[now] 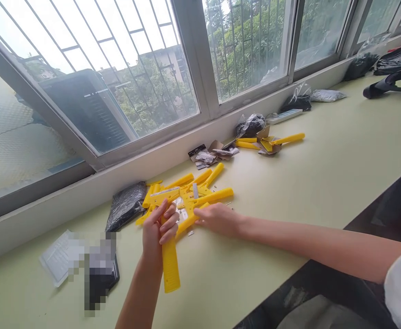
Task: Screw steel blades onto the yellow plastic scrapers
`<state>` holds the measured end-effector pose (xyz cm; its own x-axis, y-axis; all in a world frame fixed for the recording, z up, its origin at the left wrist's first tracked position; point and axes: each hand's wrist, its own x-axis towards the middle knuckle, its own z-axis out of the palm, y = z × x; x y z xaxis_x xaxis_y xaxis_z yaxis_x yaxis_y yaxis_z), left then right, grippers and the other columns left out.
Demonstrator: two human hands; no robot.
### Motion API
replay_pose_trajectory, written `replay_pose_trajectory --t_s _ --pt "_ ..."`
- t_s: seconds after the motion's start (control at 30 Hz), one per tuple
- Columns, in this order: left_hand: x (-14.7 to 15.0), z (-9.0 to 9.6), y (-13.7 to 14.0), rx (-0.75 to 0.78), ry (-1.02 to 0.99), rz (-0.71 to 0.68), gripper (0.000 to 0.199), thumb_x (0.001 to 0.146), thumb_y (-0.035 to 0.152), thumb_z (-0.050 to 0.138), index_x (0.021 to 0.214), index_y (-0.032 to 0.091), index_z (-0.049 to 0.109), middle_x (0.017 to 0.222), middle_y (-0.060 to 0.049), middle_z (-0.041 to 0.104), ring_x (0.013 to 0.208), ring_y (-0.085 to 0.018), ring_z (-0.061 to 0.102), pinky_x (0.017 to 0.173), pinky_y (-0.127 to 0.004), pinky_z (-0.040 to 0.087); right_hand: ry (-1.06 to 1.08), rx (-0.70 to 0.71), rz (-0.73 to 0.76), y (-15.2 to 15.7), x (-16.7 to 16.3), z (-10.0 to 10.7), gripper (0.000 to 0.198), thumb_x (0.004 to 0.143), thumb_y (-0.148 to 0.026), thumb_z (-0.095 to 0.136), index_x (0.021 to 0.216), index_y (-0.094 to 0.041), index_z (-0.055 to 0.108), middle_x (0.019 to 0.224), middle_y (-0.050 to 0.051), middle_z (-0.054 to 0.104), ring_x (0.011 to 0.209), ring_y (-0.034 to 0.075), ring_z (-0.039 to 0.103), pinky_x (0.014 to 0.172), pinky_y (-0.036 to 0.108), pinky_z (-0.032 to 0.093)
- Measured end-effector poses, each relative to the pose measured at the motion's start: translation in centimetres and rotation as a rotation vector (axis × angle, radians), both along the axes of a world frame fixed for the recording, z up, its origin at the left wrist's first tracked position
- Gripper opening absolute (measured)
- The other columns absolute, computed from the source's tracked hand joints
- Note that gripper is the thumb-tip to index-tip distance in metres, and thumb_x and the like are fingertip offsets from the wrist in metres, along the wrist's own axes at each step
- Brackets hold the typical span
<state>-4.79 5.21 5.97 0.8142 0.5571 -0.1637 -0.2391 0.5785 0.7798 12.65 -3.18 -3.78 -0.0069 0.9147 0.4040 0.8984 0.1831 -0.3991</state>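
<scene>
My left hand (pixel 161 228) is closed around the ridged handle of a yellow plastic scraper-like tool (pixel 171 269). The tool's wide head, with a pale strip along it, points up and away from me. To its right, my right hand (pixel 219 219) reaches into the near side of a pile of similar yellow tools (pixel 216 196). Its fingers are bent inward beside a yellow handle (pixel 186 224), and whatever they hold is hidden. Small metal screws (pixel 229 204) and whitish pieces lie scattered among and around the tools.
Left of the pile lies a black plastic-wrapped package (pixel 126 205). Nearer me are a clear plastic packet (pixel 61 256) and a dark, partly blurred object (pixel 100 278). Cardboard packaging (pixel 214 153), more yellow tools (pixel 289 139) and bags (pixel 251 125) line the window wall. The table's edge runs along the right.
</scene>
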Motion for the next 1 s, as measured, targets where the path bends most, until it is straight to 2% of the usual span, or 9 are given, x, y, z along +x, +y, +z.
replay_pose_trajectory --t_s 0.13,0.27,0.4,0.47,0.57,0.67,0.73,0.87,1.0 --pt "0.2 -0.4 0.1 0.0 0.039 -0.064 0.036 0.104 0.032 0.041 0.071 0.022 0.03 0.056 0.01 0.025 0.03 -0.001 0.015 0.024 -0.009 0.022 0.184 0.099 0.027 2.1 0.3 0.5 0.024 0.1 -0.037 0.061 0.102 -0.014 0.065 0.09 0.001 0.066 0.077 0.012 0.064 0.074 0.03 0.057" --pt "1.0 -1.4 -0.9 -0.011 0.136 -0.183 0.044 0.1 0.043 0.053 0.07 0.024 0.028 0.053 0.011 0.023 0.029 -0.002 0.015 0.022 -0.011 0.02 0.439 0.331 -0.02 1.2 2.2 2.6 0.035 0.103 -0.049 0.052 0.097 -0.016 0.063 0.086 0.001 0.063 0.075 0.012 0.059 0.073 0.03 0.053" --pt "2.5 -3.2 -3.4 0.005 0.208 -0.244 0.044 0.091 0.042 0.069 0.075 0.023 0.033 0.059 0.01 0.036 0.032 0.0 0.021 0.024 -0.011 0.024 0.685 0.554 -0.182 -0.6 6.6 6.1 0.058 0.104 -0.065 0.012 0.097 -0.023 0.051 0.067 -0.005 0.036 0.056 0.012 0.036 0.058 0.026 0.04" --pt "3.1 -4.2 -4.5 0.019 0.228 -0.254 0.042 0.087 0.04 0.073 0.08 0.022 0.036 0.065 0.009 0.043 0.034 0.0 0.023 0.025 -0.011 0.024 0.727 0.596 -0.229 -2.2 8.7 7.4 0.062 0.101 -0.071 0.006 0.092 -0.025 0.047 0.065 -0.006 0.025 0.053 0.012 0.022 0.054 0.027 0.032" --pt "3.5 -5.2 -5.0 0.03 0.249 -0.28 0.042 0.086 0.042 0.075 0.083 0.022 0.038 0.068 0.009 0.047 0.035 0.0 0.026 0.026 -0.01 0.026 0.664 0.54 -0.237 -6.1 9.7 7.4 0.055 0.1 -0.073 0.029 0.081 -0.025 0.047 0.063 -0.005 0.027 0.055 0.012 0.019 0.054 0.028 0.025" --pt "3.5 -5.7 -4.3 0.029 0.258 -0.314 0.042 0.085 0.045 0.073 0.083 0.022 0.038 0.065 0.009 0.046 0.035 -0.001 0.025 0.026 -0.011 0.027 0.477 0.321 -0.107 -10.4 8.1 5.3 0.047 0.082 -0.063 0.074 0.068 -0.022 0.055 0.062 -0.002 0.047 0.06 0.013 0.036 0.06 0.029 0.027" --pt "3.5 -5.8 -3.8 0.03 0.264 -0.338 0.042 0.085 0.047 0.072 0.081 0.022 0.039 0.062 0.009 0.044 0.033 -0.001 0.024 0.026 -0.012 0.027 0.372 0.184 -0.012 -11.9 6.7 3.4 0.044 0.078 -0.053 0.082 0.063 -0.021 0.055 0.06 -0.002 0.05 0.059 0.012 0.037 0.06 0.03 0.025" --pt "3.5 -5.8 -3.1 0.047 0.284 -0.387 0.045 0.085 0.055 0.067 0.071 0.02 0.042 0.048 0.01 0.038 0.029 -0.002 0.02 0.025 -0.013 0.026 0.247 0.069 0.11 -9.7 5.5 0.6 0.041 0.092 -0.039 0.068 0.061 -0.02 0.05 0.057 -0.004 0.046 0.054 0.011 0.032 0.056 0.028 0.027" --pt "3.3 -5.7 -2.3 0.065 0.351 -0.448 0.048 0.086 0.058 0.059 0.061 0.017 0.05 0.036 0.006 0.034 0.024 -0.005 0.026 0.024 -0.015 0.026 0.234 0.098 0.192 -4.6 6.0 0.2 0.036 0.098 -0.042 0.06 0.073 -0.017 0.055 0.067 -0.005 0.051 0.059 0.008 0.044 0.061 0.024 0.042"
